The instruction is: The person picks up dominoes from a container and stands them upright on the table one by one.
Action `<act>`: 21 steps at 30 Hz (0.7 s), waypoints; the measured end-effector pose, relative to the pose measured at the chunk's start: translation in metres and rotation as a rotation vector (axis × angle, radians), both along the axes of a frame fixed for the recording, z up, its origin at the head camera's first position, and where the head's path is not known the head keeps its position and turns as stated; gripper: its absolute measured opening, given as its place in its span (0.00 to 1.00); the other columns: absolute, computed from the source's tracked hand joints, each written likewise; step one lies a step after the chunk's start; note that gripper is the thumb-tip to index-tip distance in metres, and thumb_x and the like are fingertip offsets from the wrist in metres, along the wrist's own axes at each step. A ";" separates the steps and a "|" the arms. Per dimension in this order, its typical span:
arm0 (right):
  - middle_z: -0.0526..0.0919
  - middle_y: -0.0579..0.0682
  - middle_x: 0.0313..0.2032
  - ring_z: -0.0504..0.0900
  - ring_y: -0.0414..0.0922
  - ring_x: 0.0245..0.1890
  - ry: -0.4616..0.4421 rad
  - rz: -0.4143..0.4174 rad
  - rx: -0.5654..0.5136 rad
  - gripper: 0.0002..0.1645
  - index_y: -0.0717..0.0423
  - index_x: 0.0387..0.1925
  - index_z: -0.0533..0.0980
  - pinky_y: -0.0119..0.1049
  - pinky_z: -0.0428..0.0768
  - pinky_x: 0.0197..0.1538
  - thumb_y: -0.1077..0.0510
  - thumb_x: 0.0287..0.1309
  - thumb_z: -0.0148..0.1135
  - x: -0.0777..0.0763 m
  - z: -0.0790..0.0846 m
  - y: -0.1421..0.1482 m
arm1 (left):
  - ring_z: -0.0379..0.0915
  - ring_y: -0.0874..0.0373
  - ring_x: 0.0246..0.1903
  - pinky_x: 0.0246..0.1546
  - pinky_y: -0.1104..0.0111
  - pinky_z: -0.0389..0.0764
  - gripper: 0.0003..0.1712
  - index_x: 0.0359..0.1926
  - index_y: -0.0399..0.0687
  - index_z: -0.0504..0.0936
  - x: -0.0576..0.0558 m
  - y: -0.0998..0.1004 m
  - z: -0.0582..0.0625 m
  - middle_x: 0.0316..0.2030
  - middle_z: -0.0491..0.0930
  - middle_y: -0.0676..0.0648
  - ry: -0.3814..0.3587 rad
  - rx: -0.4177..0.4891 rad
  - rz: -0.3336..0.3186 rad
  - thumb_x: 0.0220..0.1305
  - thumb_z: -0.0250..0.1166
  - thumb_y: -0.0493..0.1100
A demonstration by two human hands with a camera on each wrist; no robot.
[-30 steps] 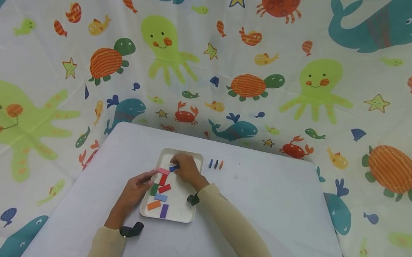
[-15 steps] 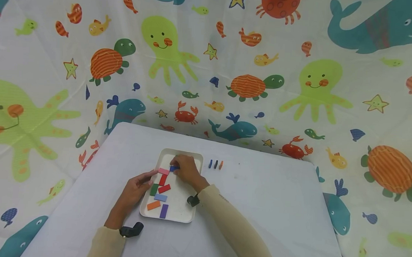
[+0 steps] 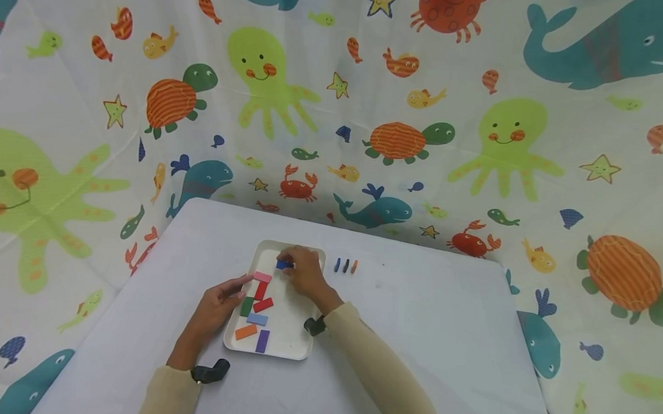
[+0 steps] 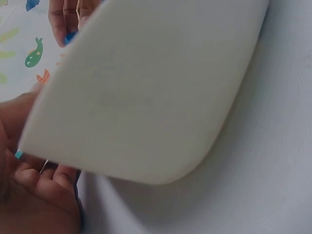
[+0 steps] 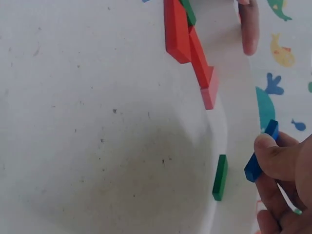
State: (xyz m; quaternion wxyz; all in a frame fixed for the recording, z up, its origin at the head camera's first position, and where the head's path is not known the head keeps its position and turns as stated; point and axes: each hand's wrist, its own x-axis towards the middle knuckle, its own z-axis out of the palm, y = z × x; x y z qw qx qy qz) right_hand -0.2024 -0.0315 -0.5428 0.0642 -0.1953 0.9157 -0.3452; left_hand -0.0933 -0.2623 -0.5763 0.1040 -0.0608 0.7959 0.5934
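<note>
My right hand point(image 3: 307, 274) pinches a blue block point(image 5: 262, 152) between thumb and fingers, over the far end of the white tray point(image 3: 290, 353). A green block point(image 5: 220, 178) lies in the tray beside that hand in the right wrist view. My left hand point(image 3: 215, 306) holds the tray's left rim, with thumb and index finger at the edge; the tray hides part of its fingers in the left wrist view. Near those fingertips lie a pink block point(image 3: 262, 277), two red blocks, one of them a tilted red block point(image 3: 263, 304), and another green block point(image 3: 247, 306).
Toward the near end of the tray lie a light blue block point(image 3: 257, 319), an orange block point(image 3: 246, 332) and a purple block point(image 3: 262, 341). On the white table point(image 3: 415, 332), right of the tray, stand a blue piece point(image 3: 337, 265), a dark piece point(image 3: 346, 266) and an orange piece point(image 3: 354, 267).
My right hand has moved slightly away from me with the blue block, which now sits farther from the pink block. My left hand has stayed at the tray's rim.
</note>
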 end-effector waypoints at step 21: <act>0.86 0.41 0.53 0.85 0.38 0.53 0.043 -0.127 -0.281 0.17 0.44 0.57 0.82 0.45 0.81 0.72 0.59 0.70 0.70 0.009 0.020 0.025 | 0.59 0.40 0.81 0.72 0.53 0.72 0.31 0.78 0.59 0.72 -0.001 0.001 -0.001 0.81 0.63 0.44 -0.004 -0.018 0.000 0.79 0.63 0.53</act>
